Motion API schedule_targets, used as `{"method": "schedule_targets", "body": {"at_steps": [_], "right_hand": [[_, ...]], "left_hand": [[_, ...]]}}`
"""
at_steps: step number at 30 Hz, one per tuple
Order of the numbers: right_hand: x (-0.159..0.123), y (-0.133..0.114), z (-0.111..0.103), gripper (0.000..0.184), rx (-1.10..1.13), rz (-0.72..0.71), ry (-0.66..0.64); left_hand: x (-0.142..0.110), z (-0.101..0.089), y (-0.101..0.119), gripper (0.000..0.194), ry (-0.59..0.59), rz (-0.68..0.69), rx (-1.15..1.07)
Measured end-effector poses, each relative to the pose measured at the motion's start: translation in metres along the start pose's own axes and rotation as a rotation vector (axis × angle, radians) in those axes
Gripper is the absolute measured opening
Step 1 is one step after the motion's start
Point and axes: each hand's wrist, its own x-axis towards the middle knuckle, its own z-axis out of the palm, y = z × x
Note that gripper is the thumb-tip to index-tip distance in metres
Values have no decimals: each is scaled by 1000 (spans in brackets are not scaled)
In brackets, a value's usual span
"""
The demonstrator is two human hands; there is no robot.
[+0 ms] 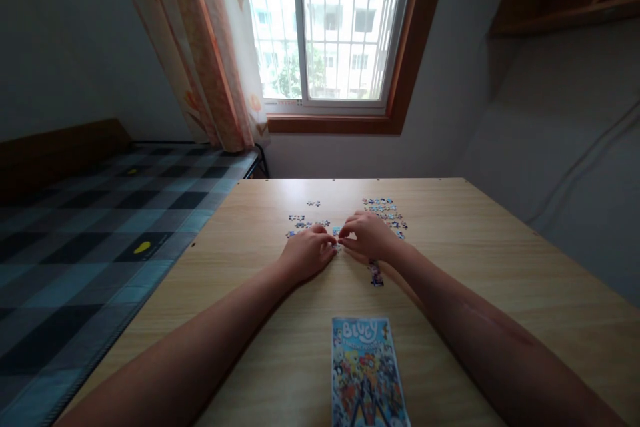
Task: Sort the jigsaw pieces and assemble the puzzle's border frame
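My left hand (309, 252) rests on the wooden table with its fingers bent and closed at the fingertips. Facing it, my right hand (370, 235) makes a pinch, thumb and forefinger meeting low over the tabletop. Both sets of fingertips come together at small jigsaw pieces (337, 231), light blue in part, which the fingers partly cover. Joined jigsaw pieces (376, 273) lie just below my right wrist. Beyond my left hand are several more loose or joined pieces (313, 223). Past my right hand spreads a group of jigsaw pieces (381, 208), some hidden behind the hand.
A colourful picture sheet or box lid (367, 373) marked "Bluey" lies at the table's near edge. The wooden table (500, 267) reaches toward a barred window (345, 27). On the left stands a bed with a checked cover (90, 260); a curtain (205, 47) hangs above it.
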Motion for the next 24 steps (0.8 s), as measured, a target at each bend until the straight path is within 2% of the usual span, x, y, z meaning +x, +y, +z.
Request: {"method": "schedule_targets", "body": {"at_steps": [4,6,9,17,24], "right_hand": [[0,8,-7,14,18,31,165],[-1,10,-7,15,26,46,199],[-3,10,-3,14,34,49,182],[-5,9,6,10,136,-50,-1],[-7,12,5,15,99,-1,155]], "left_hand": [[1,-1,2,21,-12,-3,4],[1,-1,2,21,-14,0,3],[1,-1,1,21,-10,22,3],[-1,-1,1,22,1,52,11],[-2,-5,5,20,-16,40,11]]}}
